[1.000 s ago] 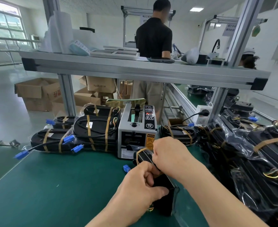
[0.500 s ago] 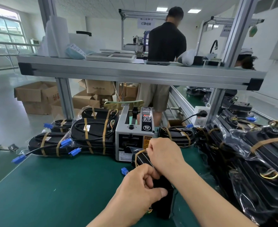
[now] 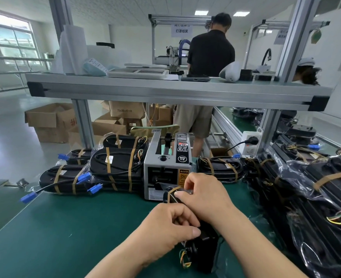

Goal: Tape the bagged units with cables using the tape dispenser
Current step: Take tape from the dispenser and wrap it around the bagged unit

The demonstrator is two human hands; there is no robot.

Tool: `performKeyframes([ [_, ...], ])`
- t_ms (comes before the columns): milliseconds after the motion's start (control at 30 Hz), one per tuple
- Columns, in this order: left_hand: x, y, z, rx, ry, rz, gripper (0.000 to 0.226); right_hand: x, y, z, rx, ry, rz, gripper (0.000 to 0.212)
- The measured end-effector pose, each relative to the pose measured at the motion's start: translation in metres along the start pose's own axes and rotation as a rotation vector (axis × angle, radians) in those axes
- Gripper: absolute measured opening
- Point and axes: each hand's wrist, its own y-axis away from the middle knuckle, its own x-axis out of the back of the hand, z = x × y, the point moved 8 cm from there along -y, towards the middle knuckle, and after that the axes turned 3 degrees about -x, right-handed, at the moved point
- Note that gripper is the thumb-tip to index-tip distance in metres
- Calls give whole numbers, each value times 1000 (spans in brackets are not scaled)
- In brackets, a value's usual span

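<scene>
On the green counter (image 3: 65, 227) our left hand (image 3: 169, 229) curls its fingers (image 3: 178, 217) around the black bagged unit (image 3: 202, 251), just beyond them our right hand (image 3: 203, 195) pinches a tan tape strip (image 3: 172, 192) onto its far end, the tape dispenser (image 3: 165, 165) right past those fingers, taped units (image 3: 113, 167) to their left.

Both bare forearms reach in from the near edge, the right one slanting from the near right; the left hand (image 3: 169, 227) sits nearer, fingers curled, thumb pointing right, gripping the bagged unit (image 3: 204, 251); the right hand (image 3: 203, 195) lies just beyond, knuckles up, fingertips pinching the unit's far end.
</scene>
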Motion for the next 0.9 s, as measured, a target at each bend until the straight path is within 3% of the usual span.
performKeyframes([
  [100, 10, 0, 1, -19, 100, -13, 8, 1, -2, 0, 1, -9, 20, 20],
  [167, 34, -7, -6, 22, 304, 137, 11, 0, -3, 4, -22, 2, 14, 20],
  [267, 73, -23, -45, 286, 660, 539, 12, -3, -5, 7, -48, 74, 15, 20],
  [367, 65, -45, -69, 484, 857, 570, 20, -8, -5, 7, -61, 108, 2, 22],
  [567, 44, -71, -83, 632, 949, 557, 33, -7, -6, 8, -65, 136, 3, 24],
  [900, 46, -80, -82, 584, 1007, 830, 9, -7, -6, 20, -132, 40, -28, 21],
])
